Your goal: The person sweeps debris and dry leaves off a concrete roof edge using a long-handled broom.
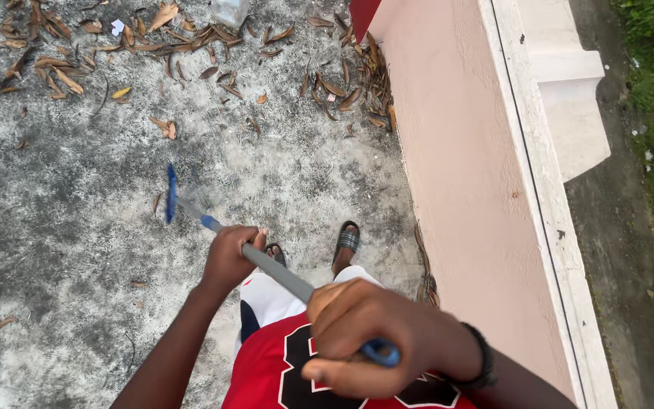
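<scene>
Both of my hands grip a long grey broom handle (pixel 285 277) with blue ends. My left hand (pixel 228 256) holds it lower down, near the blue joint. My right hand (pixel 365 337), with a black wristband, is closed around the blue top end close to the camera. The blue broom head (pixel 171 194) is blurred and sits on the grey concrete roof floor (pixel 77 227). Dry brown leaves (pixel 191 38) lie scattered and heaped at the far edge. My feet in sandals (pixel 347 242) stand beside the wall.
A pink parapet wall (pixel 463 167) runs along the right, with a white ledge and a drop to a path and greenery beyond. More leaves (pixel 357 83) are piled at its base. A clear plastic container (pixel 230 10) sits at the top.
</scene>
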